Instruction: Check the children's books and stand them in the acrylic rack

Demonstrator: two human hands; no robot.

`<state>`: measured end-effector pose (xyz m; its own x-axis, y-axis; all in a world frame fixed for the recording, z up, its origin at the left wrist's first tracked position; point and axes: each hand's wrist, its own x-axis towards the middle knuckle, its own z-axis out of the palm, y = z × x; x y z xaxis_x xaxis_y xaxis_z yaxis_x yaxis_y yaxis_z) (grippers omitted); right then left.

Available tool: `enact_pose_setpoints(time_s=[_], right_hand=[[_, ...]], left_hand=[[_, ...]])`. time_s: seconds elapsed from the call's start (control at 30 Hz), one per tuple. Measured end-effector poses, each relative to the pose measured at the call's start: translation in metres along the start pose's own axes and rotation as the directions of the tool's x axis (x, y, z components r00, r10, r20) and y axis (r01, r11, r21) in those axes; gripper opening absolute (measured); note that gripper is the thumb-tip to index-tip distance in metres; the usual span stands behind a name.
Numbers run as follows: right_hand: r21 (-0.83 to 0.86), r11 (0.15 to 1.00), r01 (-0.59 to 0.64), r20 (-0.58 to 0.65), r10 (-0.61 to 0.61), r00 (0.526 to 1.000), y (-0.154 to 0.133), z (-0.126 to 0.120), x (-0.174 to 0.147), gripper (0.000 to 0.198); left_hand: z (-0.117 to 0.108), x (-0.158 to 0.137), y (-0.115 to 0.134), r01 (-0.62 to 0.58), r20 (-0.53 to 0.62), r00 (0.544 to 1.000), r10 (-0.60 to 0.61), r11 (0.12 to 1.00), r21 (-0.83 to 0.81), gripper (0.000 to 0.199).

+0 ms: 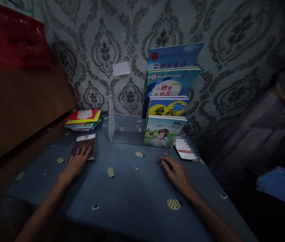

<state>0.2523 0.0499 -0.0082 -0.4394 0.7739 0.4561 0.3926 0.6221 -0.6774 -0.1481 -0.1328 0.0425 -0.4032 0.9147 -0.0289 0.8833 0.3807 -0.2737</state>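
Observation:
My left hand lies flat, fingers spread, on the lower part of a dark brown book with a white strip along its far edge. To the right, my right hand rests over the tablecloth, fingers loosely bent and slightly apart, with nothing visible in it. Beyond the hands stands a clear acrylic tiered rack. Its right side holds several upright children's books, with a green-covered book in front, a blue and yellow book behind it and taller blue books further back.
A small stack of thin books sits at the back left. A phone-like device, partly blurred out, lies right of the rack. The blue patterned tablecloth covers the table up to the wallpapered wall. A brown board borders the left.

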Motion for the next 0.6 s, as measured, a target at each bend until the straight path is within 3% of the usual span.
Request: enact_pose_setpoints(time_s=[0.17,0.37,0.5,0.6], right_hand=[[-0.019,1.000,-0.005,0.020,0.005,1.000,-0.002,-0.001,-0.002,0.027],[-0.021,1.000,0.016,0.031,-0.015,0.999,-0.004,-0.001,-0.003,0.025],[-0.027,1.000,0.009,0.035,-0.008,0.999,-0.006,-0.001,-0.005,0.024],[-0.041,0.999,-0.007,0.024,0.008,1.000,-0.011,-0.001,-0.006,0.026]], left_hand=[[-0.014,-0.031,0.027,-0.084,0.081,0.994,0.079,0.995,0.053,0.068],[-0.024,-0.071,0.089,-0.271,0.078,0.961,0.264,0.957,0.103,0.072],[-0.027,-0.094,0.135,-0.475,0.001,0.879,0.476,0.878,0.054,0.068],[-0.037,-0.100,0.167,-0.634,-0.045,0.772,0.633,0.773,-0.008,0.070]])
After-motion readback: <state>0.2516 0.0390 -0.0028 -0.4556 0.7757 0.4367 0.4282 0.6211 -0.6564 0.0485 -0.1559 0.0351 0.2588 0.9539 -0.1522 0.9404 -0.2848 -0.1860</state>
